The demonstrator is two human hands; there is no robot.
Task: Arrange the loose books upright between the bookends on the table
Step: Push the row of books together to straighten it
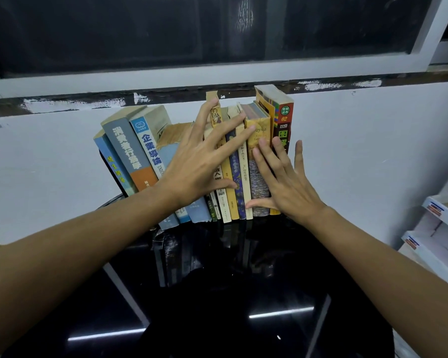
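A row of several books stands on the glossy black table [217, 293] against the white wall. The left books, among them a grey one with an orange band [127, 151] and a white-and-blue one [150, 148], lean to the left. The right books, ending in a red and dark one [285, 120], stand nearly upright. My left hand [199, 164] lies spread flat against the spines in the middle, fingers straight. My right hand [287, 187] presses flat on the spines at the right end, thumb low near the table. A dark bookend edge [111, 174] shows at the far left.
The white wall [373, 156] rises directly behind the books, with a dark window [217, 29] above it. White shelving or boxes [437, 228] stand at the right edge. The table's near part reflects ceiling lights.
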